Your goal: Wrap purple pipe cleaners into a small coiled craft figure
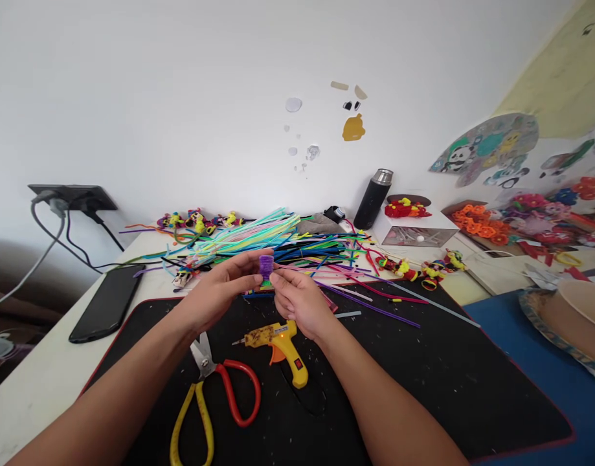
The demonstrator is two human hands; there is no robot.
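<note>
A small purple coil of pipe cleaner is held up at the middle of the head view, with a bit of green at its lower end. My left hand grips it from the left between thumb and fingers. From the right, my right hand pinches the coil's side, its other fingers curled. Below my hands, a yellow glue gun lies on the black mat. Scissors with one red and one yellow handle rest left of it, blades apart.
A heap of coloured pipe cleaners lies behind my hands. Small pipe-cleaner figures sit at right. A black flask stands by a white box. A black phone and a power strip are at left.
</note>
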